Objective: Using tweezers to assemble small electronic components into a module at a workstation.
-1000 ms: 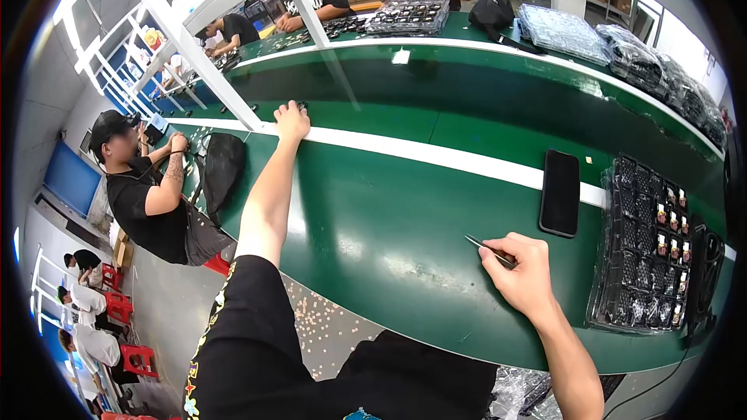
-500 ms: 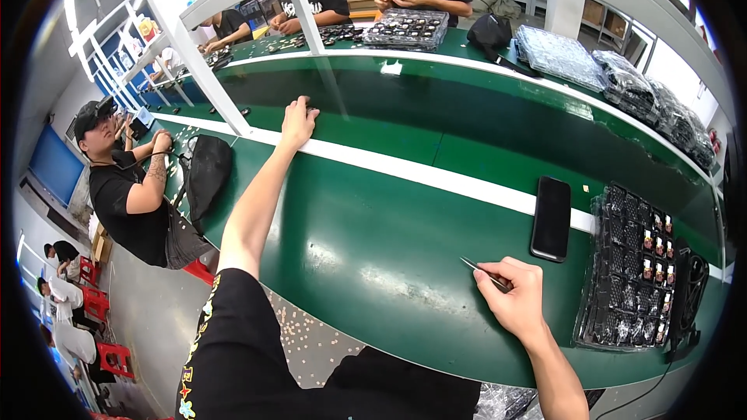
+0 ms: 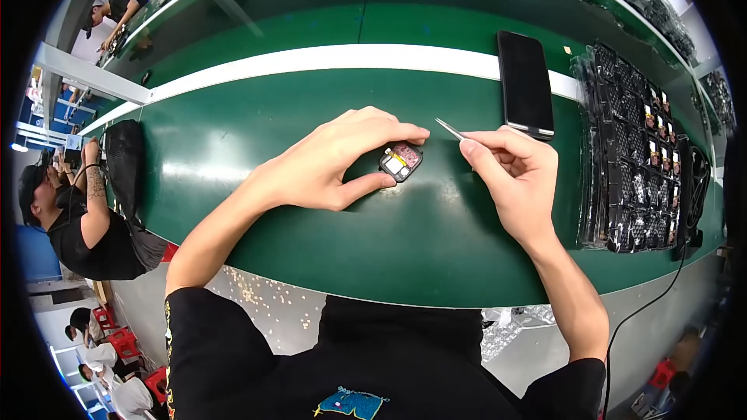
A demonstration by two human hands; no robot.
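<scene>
A small dark, rounded-square device [image 3: 401,162] sits at the middle of the green worktop, its inside exposed: a reddish-brown board, a whitish block and a yellow strip. It resembles an opened watch body. My left hand [image 3: 334,157] curves round it, thumb at the lower edge and forefinger at the upper edge; the other fingers are bent behind. To the right, my right hand [image 3: 513,171] is closed on slim metal tweezers [image 3: 450,129]. Their points aim up and left, a short gap away from the device.
A black phone [image 3: 525,82] lies across the white strip [image 3: 327,57] at the back right. Stacked clear trays [image 3: 630,155] with small parts stand at the right, beside black cables [image 3: 695,187]. A black bag [image 3: 123,167] and a seated co-worker [image 3: 78,218] are at the left.
My left hand has come back from the far side of the bench to the middle, now with the small device. My right hand keeps the tweezers. The view has tilted down.
</scene>
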